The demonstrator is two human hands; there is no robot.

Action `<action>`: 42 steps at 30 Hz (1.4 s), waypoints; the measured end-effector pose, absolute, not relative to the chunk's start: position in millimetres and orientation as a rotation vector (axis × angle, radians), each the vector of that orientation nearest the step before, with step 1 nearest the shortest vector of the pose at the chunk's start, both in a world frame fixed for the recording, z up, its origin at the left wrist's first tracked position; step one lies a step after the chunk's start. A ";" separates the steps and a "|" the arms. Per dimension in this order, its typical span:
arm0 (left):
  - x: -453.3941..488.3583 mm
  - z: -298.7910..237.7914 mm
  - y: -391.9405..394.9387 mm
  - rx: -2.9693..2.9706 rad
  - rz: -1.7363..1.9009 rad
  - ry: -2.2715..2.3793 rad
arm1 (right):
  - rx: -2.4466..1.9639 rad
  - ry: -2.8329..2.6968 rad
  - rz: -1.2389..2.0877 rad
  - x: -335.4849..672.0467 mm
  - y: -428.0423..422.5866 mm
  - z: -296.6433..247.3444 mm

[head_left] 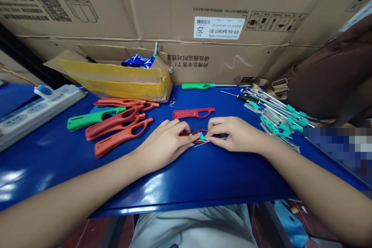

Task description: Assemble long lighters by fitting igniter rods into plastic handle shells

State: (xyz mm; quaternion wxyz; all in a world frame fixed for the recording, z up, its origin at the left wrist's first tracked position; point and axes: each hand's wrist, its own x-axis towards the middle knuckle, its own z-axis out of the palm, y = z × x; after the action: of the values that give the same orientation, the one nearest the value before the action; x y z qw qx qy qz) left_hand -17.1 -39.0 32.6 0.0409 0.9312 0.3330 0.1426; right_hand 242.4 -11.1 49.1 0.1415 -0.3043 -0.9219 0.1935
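Note:
Between both hands, low over the blue table (pixel 162 190), lies a red lighter shell half (pixel 185 134), mostly covered by fingers. My left hand (pixel 164 141) is closed on its handle end, the fingertips touching a small green trigger piece (pixel 202 136). From the other side my right hand (pixel 236 133) pinches thin parts at the green piece; a dark, shiny rod end shows beneath its palm. Exactly what the right fingertips hold is partly hidden. Just beyond the hands rests another red shell half (pixel 192 113) with a trigger loop.
Orange lighter shells (pixel 123 137) and a green one (pixel 90 119) are piled left. Metal-tube lighter inserts (pixel 279 116) and a screwdriver (pixel 247 99) lie right. A green lighter (pixel 197 86), taped carton (pixel 124 85) and power strip (pixel 37 106) stand farther back.

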 end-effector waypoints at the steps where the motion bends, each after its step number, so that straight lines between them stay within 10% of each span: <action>1: -17.0 33.4 -39.4 2.876 0.422 1.024 | -0.886 -2.655 0.560 241.9 -11.0 48.7; 42: -16.8 32.5 -39.8 2.877 0.363 0.985 | -0.762 -2.794 0.458 241.8 -13.8 46.8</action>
State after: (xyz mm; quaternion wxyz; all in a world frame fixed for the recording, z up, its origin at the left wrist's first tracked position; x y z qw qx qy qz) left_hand -16.8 -39.8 32.5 0.0396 0.9387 0.3214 0.1185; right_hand 241.8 -13.8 46.8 0.1045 -0.2584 -0.9477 0.1553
